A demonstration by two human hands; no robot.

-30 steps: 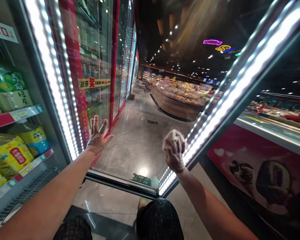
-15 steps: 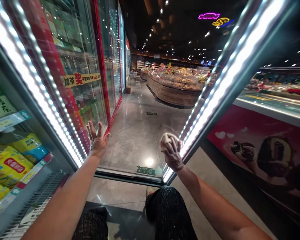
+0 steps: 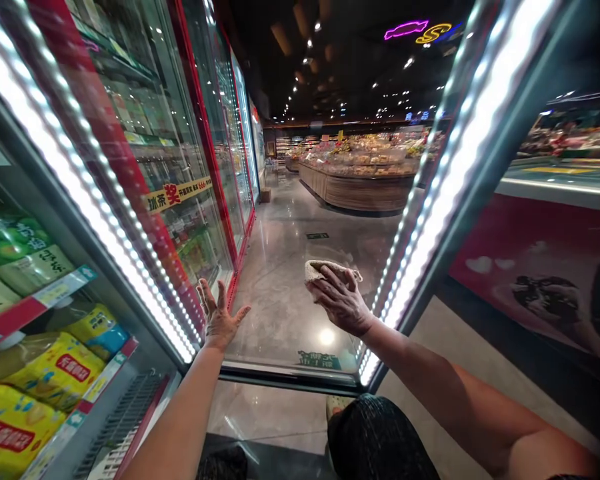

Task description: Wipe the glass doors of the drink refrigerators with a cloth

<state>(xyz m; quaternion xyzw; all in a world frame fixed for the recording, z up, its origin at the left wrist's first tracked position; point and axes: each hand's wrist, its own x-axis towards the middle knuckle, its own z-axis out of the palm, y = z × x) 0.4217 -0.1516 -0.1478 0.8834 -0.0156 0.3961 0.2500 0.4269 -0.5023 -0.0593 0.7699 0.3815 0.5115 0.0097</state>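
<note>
A glass door (image 3: 280,300) with bright light strips along both sides stands in front of me. My right hand (image 3: 341,299) presses a pale cloth (image 3: 320,269) against the pane, right of the middle and low down. The cloth is bunched under the fingers, and part of it sticks out above them. Close to the left light strip (image 3: 130,257), my left hand (image 3: 222,316) is spread with fingers apart and holds nothing. It seems to rest on the glass near the door's lower left corner.
Shelves to my left hold yellow packs (image 3: 65,370) and green packs (image 3: 15,243). Through the glass show red-framed coolers (image 3: 205,133) and a round wooden display stand (image 3: 357,190). A red-sided freezer (image 3: 500,247) stands at the right. My knee (image 3: 380,440) is just below the door.
My right hand has moved the cloth leftward across the pane, away from the right light strip. My left hand stays spread by the left strip. The whole view has shifted slightly.
</note>
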